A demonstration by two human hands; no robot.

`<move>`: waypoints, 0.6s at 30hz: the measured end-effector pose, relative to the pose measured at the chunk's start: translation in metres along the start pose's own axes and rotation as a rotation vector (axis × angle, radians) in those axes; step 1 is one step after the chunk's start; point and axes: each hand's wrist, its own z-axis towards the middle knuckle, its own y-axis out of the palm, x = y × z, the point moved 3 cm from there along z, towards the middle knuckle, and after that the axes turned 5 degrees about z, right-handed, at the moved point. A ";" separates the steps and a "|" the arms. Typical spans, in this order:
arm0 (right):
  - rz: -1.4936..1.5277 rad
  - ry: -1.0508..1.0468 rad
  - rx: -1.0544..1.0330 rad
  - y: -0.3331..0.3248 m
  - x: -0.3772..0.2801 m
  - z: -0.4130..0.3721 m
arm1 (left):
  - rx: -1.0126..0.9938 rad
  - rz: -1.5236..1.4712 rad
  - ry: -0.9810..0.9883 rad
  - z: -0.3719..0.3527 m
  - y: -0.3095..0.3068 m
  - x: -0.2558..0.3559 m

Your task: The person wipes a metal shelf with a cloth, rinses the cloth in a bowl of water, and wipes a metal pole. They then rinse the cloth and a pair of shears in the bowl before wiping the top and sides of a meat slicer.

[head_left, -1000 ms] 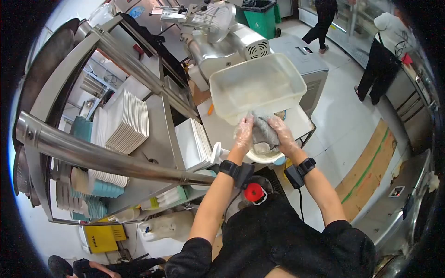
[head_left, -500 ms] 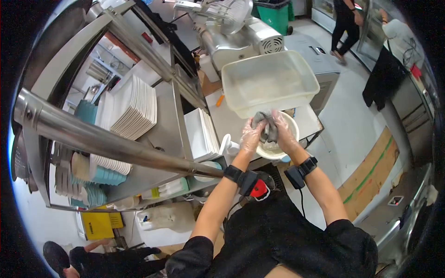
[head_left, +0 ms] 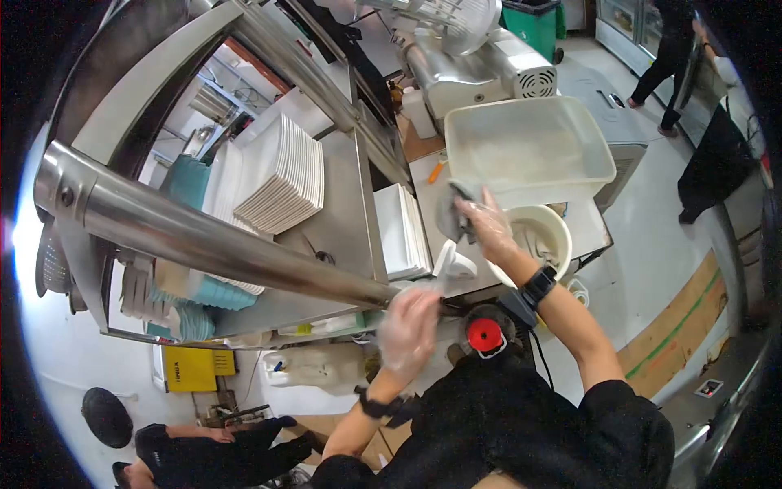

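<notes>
My right hand (head_left: 490,226), in a clear plastic glove, is closed on a grey cloth (head_left: 456,213) beside the front left corner of a translucent plastic tub (head_left: 529,151). Just below the tub stands a round white bucket (head_left: 560,236) with something pale inside. My left hand (head_left: 409,326), also gloved, is near the shelf's metal rail; motion smears its fingers, and what it holds, if anything, cannot be made out. Between my hands a white handled object (head_left: 453,262) lies on the counter.
Stacked white plates (head_left: 281,175) fill the steel shelf on the left, behind a thick metal rail (head_left: 195,236). A slicer (head_left: 456,73) stands beyond the tub. One person (head_left: 187,448) is at lower left, others are at upper right.
My hands have come apart. The right one has carried the cloth left, away from above the bucket, and the left has moved down and left. The view has shifted.
</notes>
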 end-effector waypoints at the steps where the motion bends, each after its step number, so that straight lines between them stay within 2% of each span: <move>1: 0.007 0.002 -0.005 0.016 0.002 0.011 | 0.014 0.047 -0.007 -0.013 -0.016 -0.006; 3: -0.195 -0.195 -0.104 0.054 0.002 0.036 | 0.096 0.008 -0.041 -0.037 -0.034 -0.032; 4: -0.337 -0.295 -0.162 0.075 -0.019 0.038 | 0.129 0.089 -0.085 -0.047 -0.043 -0.044; 6: -0.565 -0.632 -0.068 0.111 -0.021 0.052 | 0.131 0.212 -0.155 -0.052 -0.059 -0.068; 7: -0.618 -0.669 -0.108 0.131 -0.030 0.060 | 0.127 0.228 -0.221 -0.048 -0.066 -0.078; 8: -0.708 -0.675 -0.247 0.143 -0.035 0.065 | 0.130 0.235 -0.223 -0.044 -0.066 -0.092; 10: -0.920 -0.705 -0.484 0.162 -0.039 0.062 | 0.303 0.187 -0.311 -0.032 -0.069 -0.121; 11: -0.961 -0.838 -0.572 0.170 -0.025 0.066 | 0.250 0.320 -0.259 -0.028 -0.073 -0.128; 12: -0.999 -0.973 -0.659 0.176 -0.009 0.068 | 0.188 0.045 -0.302 -0.018 -0.067 -0.144; 13: -1.187 -1.012 -0.565 0.173 -0.013 0.052 | 0.122 -0.232 -0.341 0.000 -0.061 -0.151; 14: -1.187 -1.017 -0.565 0.175 -0.016 0.055 | 0.138 -0.137 -0.160 0.012 -0.066 -0.142; 16: -1.246 -0.990 -0.610 0.180 -0.020 0.061 | 0.054 0.126 -0.057 0.018 -0.055 -0.163; 18: -1.357 -0.940 -0.552 0.197 -0.027 0.076 | 0.074 0.159 -0.028 0.009 -0.042 -0.188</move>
